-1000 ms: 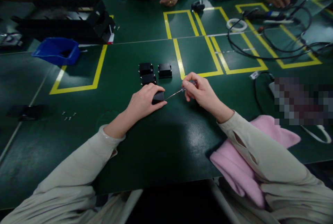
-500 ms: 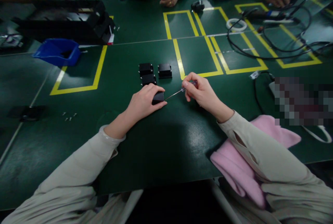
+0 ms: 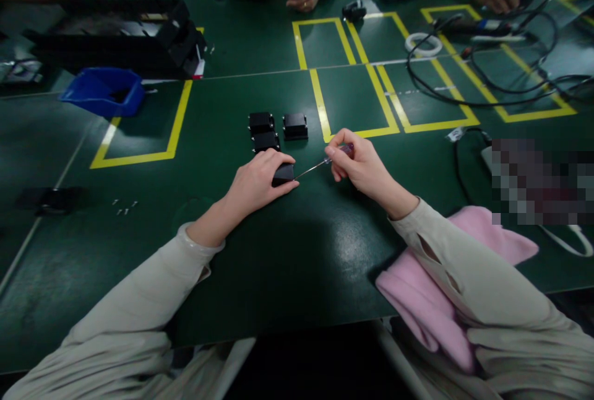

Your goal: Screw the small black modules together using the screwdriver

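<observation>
Left hand (image 3: pixel 257 184) clamped over small black box (image 3: pixel 282 174) at table (image 3: pixel 288 264) centre. Right hand (image 3: pixel 359 168) pinching screwdriver (image 3: pixel 320 164) at three o'clock, shaft axis eight-to-two, tip toward box.

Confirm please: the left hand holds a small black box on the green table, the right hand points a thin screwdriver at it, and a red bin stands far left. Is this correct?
Not quite: the head view shows the bin is blue, not red. The rest holds: the left hand holds a small black box on the green table, and the right hand points a thin screwdriver at it.
</observation>
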`<control>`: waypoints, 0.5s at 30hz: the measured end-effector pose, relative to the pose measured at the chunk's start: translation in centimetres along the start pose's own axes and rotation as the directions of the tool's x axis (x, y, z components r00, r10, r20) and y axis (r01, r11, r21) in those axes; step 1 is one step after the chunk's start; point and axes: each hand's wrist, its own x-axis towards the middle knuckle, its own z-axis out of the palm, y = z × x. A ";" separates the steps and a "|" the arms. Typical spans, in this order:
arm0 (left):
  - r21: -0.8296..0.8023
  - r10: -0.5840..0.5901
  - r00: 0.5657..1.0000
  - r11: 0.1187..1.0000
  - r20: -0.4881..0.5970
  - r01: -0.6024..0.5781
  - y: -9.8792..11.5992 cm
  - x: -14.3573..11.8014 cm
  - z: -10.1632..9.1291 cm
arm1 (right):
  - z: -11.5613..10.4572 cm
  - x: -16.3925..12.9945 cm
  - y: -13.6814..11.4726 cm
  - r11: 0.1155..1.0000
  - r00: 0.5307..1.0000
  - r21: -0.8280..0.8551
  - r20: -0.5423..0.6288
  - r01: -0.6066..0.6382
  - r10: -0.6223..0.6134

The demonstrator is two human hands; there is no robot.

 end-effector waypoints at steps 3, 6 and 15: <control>0.000 0.000 1.000 1.000 0.000 0.000 0.0 0.0 0.0 | 0.0 0.0 0.1 1.000 1.000 0.004 -0.018 0.005 -0.005; 0.001 0.001 1.000 1.000 0.005 -0.001 0.0 0.0 0.0 | 0.0 0.0 0.1 1.000 1.000 -0.003 -0.017 0.004 -0.004; -0.009 -0.006 1.000 1.000 0.002 0.006 0.0 0.0 0.0 | 0.0 0.0 0.1 1.000 1.000 -0.005 -0.010 0.010 -0.010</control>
